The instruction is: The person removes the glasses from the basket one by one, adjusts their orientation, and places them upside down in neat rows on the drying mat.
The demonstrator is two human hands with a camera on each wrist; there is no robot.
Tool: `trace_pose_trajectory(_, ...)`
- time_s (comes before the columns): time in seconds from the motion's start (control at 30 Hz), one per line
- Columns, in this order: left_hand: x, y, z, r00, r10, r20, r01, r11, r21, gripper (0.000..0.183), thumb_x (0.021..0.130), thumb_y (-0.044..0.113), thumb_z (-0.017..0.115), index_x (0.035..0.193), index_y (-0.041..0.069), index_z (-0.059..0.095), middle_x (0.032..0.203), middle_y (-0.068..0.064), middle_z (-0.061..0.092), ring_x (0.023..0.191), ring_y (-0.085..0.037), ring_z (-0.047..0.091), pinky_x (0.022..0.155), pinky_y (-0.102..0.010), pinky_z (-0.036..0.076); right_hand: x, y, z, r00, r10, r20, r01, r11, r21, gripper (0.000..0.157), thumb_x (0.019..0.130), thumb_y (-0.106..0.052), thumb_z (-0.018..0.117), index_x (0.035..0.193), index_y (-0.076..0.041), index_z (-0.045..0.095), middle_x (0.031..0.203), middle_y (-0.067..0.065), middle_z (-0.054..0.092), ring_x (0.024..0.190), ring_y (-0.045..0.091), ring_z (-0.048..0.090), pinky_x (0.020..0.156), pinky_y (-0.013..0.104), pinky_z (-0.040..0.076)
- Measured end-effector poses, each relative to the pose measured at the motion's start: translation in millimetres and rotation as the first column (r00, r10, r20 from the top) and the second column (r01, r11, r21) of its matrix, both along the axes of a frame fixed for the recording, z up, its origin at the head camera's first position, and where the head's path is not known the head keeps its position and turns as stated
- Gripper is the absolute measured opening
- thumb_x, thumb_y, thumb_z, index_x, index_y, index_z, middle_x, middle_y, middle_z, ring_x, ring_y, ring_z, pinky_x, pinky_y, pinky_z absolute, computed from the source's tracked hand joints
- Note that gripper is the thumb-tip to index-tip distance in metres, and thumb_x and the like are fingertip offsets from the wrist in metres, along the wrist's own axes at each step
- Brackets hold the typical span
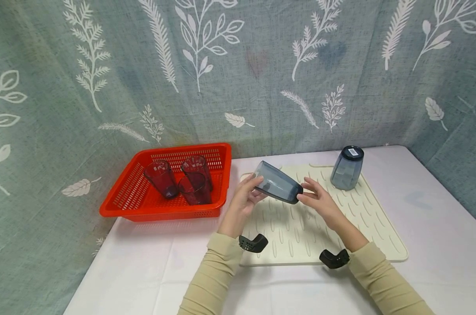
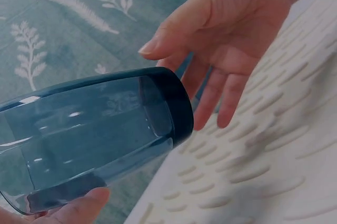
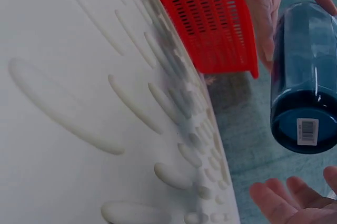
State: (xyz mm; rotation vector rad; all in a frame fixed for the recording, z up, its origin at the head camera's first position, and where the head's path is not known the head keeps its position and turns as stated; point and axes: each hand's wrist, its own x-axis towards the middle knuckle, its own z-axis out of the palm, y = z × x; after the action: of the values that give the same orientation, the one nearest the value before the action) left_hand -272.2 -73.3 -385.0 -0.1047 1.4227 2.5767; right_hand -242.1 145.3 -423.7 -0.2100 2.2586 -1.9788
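Note:
My left hand grips a blue-grey clear drinking glass near its mouth, thumb along the side. The glass is tilted above the ribbed mat, its mouth up to the left and its thick dark base down to the right. A small barcode label shows on that base in the right wrist view. Beside the base is my right hand, and the left wrist view shows its thumb and fingers spread, holding nothing. A second blue-grey glass stands upside down on the mat's far right corner.
The cream ribbed mat lies on a white-covered table. To its left, a red slotted basket holds three dark red glasses, tilted against each other. A patterned grey-green curtain hangs behind the table.

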Motion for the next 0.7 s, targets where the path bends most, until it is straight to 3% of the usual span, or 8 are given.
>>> trace_pose_trajectory(0.23, 1.7, 6, -7.1, 0.999, -0.031, 0.007, 0.031, 0.999, 0.020, 0.028, 0.086, 0.003, 0.053, 0.114, 0.001, 0.051, 0.082, -0.001, 0.065, 0.081, -0.017, 0.064, 0.071, -0.034, 0.054, -1.7, -2, -4.8, 1.000, 0.026, 0.017, -0.024, 0.998, -0.065, 0.073, 0.091, -0.022, 0.056, 0.147, -0.008, 0.012, 0.147, 0.024, 0.016, 0.130, 0.039, 0.029, 0.103, 0.050, 0.032)
trace_pose_trajectory(0.53, 4.1, 13, -14.3, 1.000, 0.001, 0.019, -0.002, 0.998, 0.059, 0.028, 0.086, 0.002, 0.051, 0.114, 0.000, 0.051, 0.078, 0.000, 0.063, 0.071, -0.014, 0.063, 0.063, -0.032, 0.053, -2.2, -5, -5.4, 1.000, 0.000, 0.018, 0.002, 0.993, -0.114, 0.070, 0.091, -0.021, 0.055, 0.146, -0.007, 0.014, 0.148, 0.022, 0.016, 0.132, 0.038, 0.026, 0.104, 0.052, 0.030)
trace_pose_trajectory(0.7, 4.0, 15, -15.5, 0.999, 0.012, 0.052, -0.016, 0.997, 0.076, 0.035, 0.086, 0.003, 0.053, 0.120, -0.001, 0.049, 0.082, -0.002, 0.063, 0.075, -0.016, 0.063, 0.066, -0.035, 0.054, -1.2, -7, -5.4, 1.000, -0.011, 0.013, 0.013, 0.988, -0.155, 0.067, 0.092, -0.019, 0.053, 0.146, -0.006, 0.015, 0.148, 0.021, 0.017, 0.131, 0.035, 0.026, 0.103, 0.050, 0.030)
